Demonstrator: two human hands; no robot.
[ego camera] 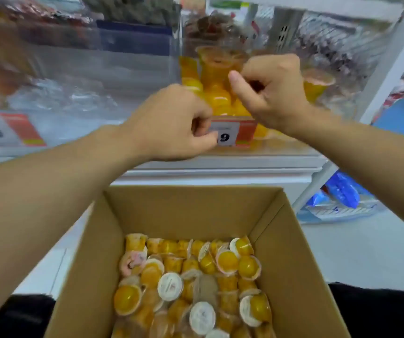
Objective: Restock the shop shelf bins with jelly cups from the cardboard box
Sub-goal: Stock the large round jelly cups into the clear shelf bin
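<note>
Jelly cups: small, light, slick-sided, best taken by the rim

Nearest, the open cardboard box (291, 240) holds a loose heap of orange jelly cups (191, 286), some on their sides, some showing white foil lids; they look light and stiff-walled, with a smooth dome likely to slip and a peel lid that could tear, so a pinch across the rim seems safest. Above it, the left hand (171, 123) is curled at the price tag (230, 132) on the clear shelf bin (220, 57); whether it pinches anything I cannot tell. The right hand (269, 91) is curled by the bin's opening, its contents hidden. More orange cups lie inside the bin.
</note>
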